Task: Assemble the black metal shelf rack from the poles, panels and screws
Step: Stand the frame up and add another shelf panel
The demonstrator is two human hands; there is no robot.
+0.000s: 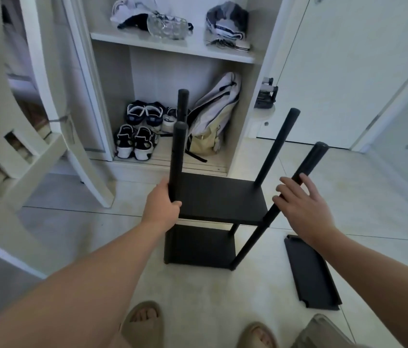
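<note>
Grips the left front black pole (177,156) of the half-built black metal shelf rack (220,197), frame centre, with left hand (162,207) curled round it. Rests right hand (303,207), fingers spread straight, on the right front black pole (310,159).

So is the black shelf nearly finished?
About halfway, it seems. Done: a lower flat black metal panel and an upper panel sit on four black poles. In hand: the left hand grips the front-left black round pole; the right hand rests on the front-right pole. Left: a loose flat black panel lies on the pale floor, not yet fitted.
</note>
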